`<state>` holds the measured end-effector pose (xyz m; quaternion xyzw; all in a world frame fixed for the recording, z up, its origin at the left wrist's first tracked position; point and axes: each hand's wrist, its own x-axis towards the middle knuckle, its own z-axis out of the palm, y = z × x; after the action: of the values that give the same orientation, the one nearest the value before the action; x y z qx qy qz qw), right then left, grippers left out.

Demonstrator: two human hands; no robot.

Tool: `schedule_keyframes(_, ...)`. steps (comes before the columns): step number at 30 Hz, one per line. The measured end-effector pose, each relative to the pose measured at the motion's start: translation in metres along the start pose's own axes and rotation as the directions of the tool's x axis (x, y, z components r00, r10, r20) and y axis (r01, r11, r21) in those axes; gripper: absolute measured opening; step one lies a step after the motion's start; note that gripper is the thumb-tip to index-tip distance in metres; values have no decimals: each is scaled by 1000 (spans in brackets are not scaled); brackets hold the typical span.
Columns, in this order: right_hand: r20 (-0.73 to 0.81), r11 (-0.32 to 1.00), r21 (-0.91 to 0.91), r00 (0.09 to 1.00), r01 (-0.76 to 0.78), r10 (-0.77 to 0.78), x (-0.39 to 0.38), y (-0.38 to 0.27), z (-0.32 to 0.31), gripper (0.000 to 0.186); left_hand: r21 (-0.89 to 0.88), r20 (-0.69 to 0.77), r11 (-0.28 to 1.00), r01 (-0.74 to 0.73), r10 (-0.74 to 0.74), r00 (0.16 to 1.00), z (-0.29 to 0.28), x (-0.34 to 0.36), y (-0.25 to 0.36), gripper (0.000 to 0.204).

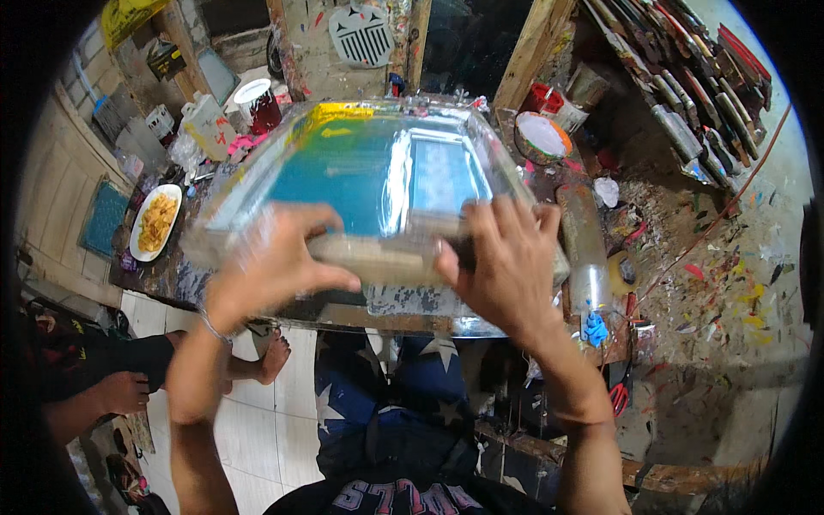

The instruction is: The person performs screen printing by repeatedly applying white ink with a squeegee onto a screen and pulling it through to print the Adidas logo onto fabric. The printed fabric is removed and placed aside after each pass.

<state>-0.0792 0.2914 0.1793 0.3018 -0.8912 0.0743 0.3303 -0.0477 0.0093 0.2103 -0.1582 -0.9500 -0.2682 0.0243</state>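
1. Screen-printing frame, teal mesh, yellow ink at its far left corner; over the worktable, directly before the worker; near rail blurred, so I cannot tell whether it lies flat.
2. Left hand, blurred; holding the near rail, thumb and fingers astride it; silvery bracelet at the wrist.
3. Right hand; holding the same rail, fingers over the top, thumb toward the middle.
4. Round tub, whitish contents, beyond the frame's right side.
5. Oval white plate, yellow-orange food, on the table's left.
6. Paint-stained slats, stacked, upper right.
7. Bystander's hand, far left.
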Motion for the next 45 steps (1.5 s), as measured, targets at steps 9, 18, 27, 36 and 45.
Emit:
schedule_keyframes(9, 51, 960, -81, 961, -267, 272, 202, 42, -66, 67, 220, -456, 899, -378, 438, 775, 65, 28, 8, 28)
schedule_keyframes(18, -39, 990, 41, 989, -138, 139, 226, 59, -71, 69, 167, 13, 916, -366, 369, 929, 261, -20, -51, 41)
schedule_keyframes(27, -62, 996, 13, 994, -84, 85, 221, 63, -74, 71, 211, -41, 937, -277, 292, 956, 207, -23, -36, 24)
schedule_keyframes(36, 76, 965, 229, 991, -129, 114, 230, 89, -56, 56, -409, -188, 765, 498, -605, 774, 43, -95, -192, 30)
schedule_keyframes(45, 25, 975, 59, 976, -216, 214, 227, 91, -51, 57, -60, -537, 693, 718, -629, 562, -96, -140, -374, 44)
